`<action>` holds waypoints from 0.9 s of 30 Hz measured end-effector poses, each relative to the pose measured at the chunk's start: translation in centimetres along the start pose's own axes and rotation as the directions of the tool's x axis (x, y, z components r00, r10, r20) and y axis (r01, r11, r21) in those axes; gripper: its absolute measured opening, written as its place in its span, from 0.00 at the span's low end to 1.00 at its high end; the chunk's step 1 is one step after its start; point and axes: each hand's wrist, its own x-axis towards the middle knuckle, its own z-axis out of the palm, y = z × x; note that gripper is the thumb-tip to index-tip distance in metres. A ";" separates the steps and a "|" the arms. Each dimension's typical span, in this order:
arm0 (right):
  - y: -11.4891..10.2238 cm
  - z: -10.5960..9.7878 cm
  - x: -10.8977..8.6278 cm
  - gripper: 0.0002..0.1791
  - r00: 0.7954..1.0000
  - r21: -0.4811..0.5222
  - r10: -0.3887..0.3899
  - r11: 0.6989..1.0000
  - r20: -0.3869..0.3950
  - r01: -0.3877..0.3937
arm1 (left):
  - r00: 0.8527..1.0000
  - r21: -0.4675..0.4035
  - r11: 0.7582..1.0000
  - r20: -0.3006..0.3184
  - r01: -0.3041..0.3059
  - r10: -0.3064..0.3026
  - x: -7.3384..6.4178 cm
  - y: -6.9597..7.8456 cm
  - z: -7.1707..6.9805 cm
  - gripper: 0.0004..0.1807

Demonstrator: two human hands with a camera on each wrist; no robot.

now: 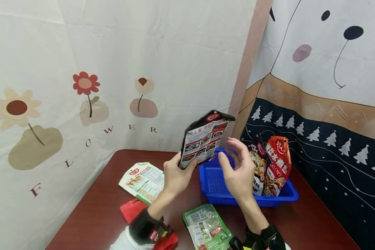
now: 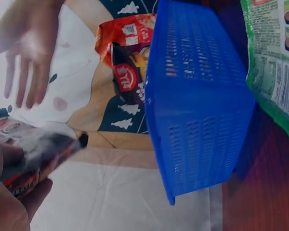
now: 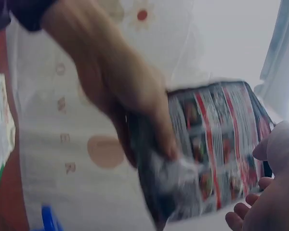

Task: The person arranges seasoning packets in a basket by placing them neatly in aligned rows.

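A black food pouch (image 1: 203, 142) printed with small pictures and red strips is raised above the table, tilted. My left hand (image 1: 177, 175) grips its lower end, thumb on the printed face. To the pouch's right hovers my right hand (image 1: 240, 170), fingers apart and loosely bent, holding nothing. The right wrist view has the right hand (image 3: 274, 183) close by the pouch's far end; contact there is hard to judge. Beneath and behind the right hand stands a blue basket (image 1: 220, 199). Inside it lean a red-orange pouch (image 1: 278, 163) and a dark purple pouch (image 1: 257, 159).
On the brown table (image 1: 93, 211), a white-and-green pouch (image 1: 145, 180) lies at the left. A red item (image 1: 132, 209) is partly covered by the left forearm. Nearer the front lies a green pouch (image 1: 207, 225). Printed cloths (image 1: 181, 52) hang behind the table.
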 end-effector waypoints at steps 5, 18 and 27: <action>-1.4 1.0 -1.1 0.33 0.997 0.033 -0.004 0.999 0.076 0.001 | 0.988 0.065 0.987 -0.043 -0.147 0.150 -0.5 -0.3 0.8 0.19; -2.3 1.3 -1.6 0.43 0.977 0.058 0.166 0.983 0.137 -0.175 | 0.895 0.200 0.876 0.019 -0.440 0.445 -1.4 -0.6 2.1 0.37; -2.4 2.1 -1.8 0.29 0.969 0.100 0.248 0.964 0.015 -0.248 | 0.769 0.437 0.670 0.087 -0.601 0.633 -2.1 -0.4 2.9 0.33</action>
